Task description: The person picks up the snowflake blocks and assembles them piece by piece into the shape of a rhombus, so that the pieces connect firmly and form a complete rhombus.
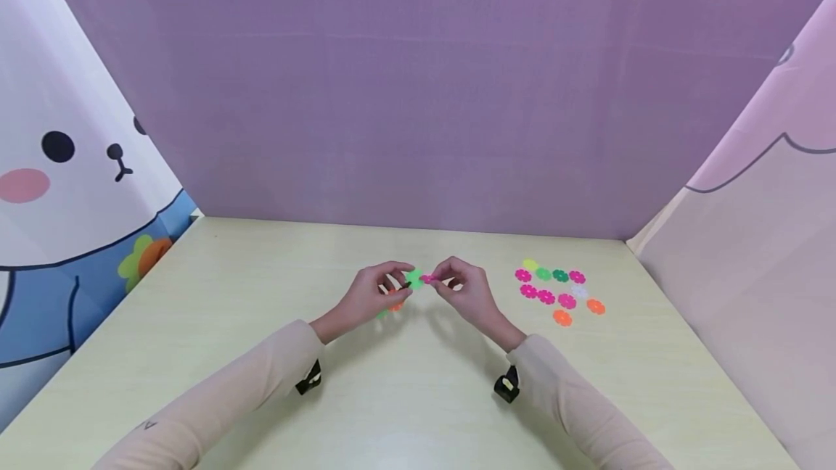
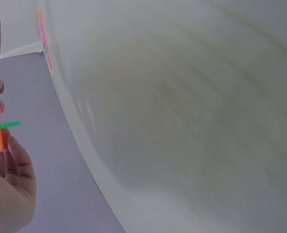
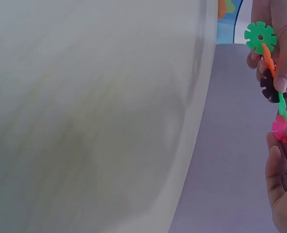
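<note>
My left hand [image 1: 366, 294] holds a short chain of flower-shaped slotted plastic discs above the table. In the right wrist view the chain has a green disc [image 3: 252, 39] at its far end, an orange disc [image 3: 268, 58], a dark disc [image 3: 267, 88] and a light green disc [image 3: 282, 106], joined at angles to one another. Between thumb and fingers, my right hand [image 1: 472, 294] pinches a pink disc [image 3: 280, 127]. Its edge meets the light green disc; how deep the slots sit in each other I cannot tell. Fingers partly hide both the dark and pink discs.
Loose discs lie flat on the pale table [image 1: 418, 397] to the right: several pink discs [image 1: 567, 301], orange discs [image 1: 596, 307], green discs [image 1: 560, 275], a yellow disc [image 1: 530, 265] and a white disc [image 1: 578, 291]. A purple cloth [image 1: 418, 93] hangs behind the table.
</note>
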Demonstrator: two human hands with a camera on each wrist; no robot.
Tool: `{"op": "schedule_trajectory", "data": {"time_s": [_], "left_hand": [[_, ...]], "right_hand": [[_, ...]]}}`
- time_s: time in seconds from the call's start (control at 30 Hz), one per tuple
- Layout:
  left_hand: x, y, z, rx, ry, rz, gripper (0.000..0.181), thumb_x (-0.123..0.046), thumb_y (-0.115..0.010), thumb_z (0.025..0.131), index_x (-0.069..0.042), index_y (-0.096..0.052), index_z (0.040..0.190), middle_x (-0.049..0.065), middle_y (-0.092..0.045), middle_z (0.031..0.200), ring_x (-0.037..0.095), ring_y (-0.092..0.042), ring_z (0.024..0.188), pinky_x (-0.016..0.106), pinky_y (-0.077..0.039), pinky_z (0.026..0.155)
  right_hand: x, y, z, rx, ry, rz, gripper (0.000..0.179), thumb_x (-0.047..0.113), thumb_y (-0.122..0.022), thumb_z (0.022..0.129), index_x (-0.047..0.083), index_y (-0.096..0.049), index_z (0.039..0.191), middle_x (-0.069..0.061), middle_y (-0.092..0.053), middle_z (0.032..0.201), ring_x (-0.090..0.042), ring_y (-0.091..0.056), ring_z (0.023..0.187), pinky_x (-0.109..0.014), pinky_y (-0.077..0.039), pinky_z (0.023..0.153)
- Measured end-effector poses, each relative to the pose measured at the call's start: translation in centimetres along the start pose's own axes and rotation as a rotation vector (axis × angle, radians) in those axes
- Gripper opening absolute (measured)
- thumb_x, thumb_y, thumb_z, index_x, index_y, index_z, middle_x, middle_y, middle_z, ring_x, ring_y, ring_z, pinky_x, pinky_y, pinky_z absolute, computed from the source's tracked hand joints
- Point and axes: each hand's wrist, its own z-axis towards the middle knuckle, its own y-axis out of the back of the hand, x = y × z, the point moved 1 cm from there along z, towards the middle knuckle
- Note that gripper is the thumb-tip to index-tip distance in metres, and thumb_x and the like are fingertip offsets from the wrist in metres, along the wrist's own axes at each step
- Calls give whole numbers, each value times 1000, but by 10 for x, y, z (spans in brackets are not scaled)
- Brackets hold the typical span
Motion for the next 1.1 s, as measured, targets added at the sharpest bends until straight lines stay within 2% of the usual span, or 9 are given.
{"op": "schedule_trajectory", "data": {"time_s": [0.2, 0.47, 0.7, 0.93, 1.1], "left_hand": [[1, -1, 0, 1, 5, -20, 33, 1, -65, 80, 3, -59, 113, 21, -63, 87, 31, -60, 64, 17, -43, 49], [-1, 0, -1, -13, 0, 29, 32, -1, -66, 80, 2, -60, 111, 19, -64, 86, 29, -59, 64, 17, -42, 49], [-3, 2, -3, -6, 8, 36, 32, -2, -66, 80, 3, -59, 112, 19, -65, 87, 28, -59, 65, 18, -43, 51], [-1, 6, -6, -35, 44, 49, 33, -1, -67, 79, 2, -60, 111, 18, -64, 87, 26, -58, 65, 17, -43, 52], [1, 8, -6, -29, 38, 46, 33, -2, -67, 80, 2, -59, 112, 18, -64, 87, 26, -58, 65, 17, -43, 51]], "right_hand": [[5, 1, 0, 13, -25, -14, 6, -9, -64, 77, -8, -61, 82, -22, -66, 79, -33, -63, 68, -33, -52, 59], [2, 1, 0, 24, -35, -3, 8, -8, -65, 77, -10, -60, 84, -22, -66, 80, -34, -64, 71, -35, -53, 60], [3, 2, -1, 35, -39, 5, 8, -8, -64, 78, -10, -60, 85, -22, -66, 82, -35, -65, 75, -33, -53, 61], [3, 8, -1, 11, -58, -32, 9, -7, -65, 78, -8, -60, 86, -22, -65, 83, -32, -64, 75, -33, -52, 63], [3, 8, -1, 48, -47, -36, 8, -6, -64, 79, -7, -62, 87, -20, -67, 84, -32, -64, 75, -31, -52, 62]]}}
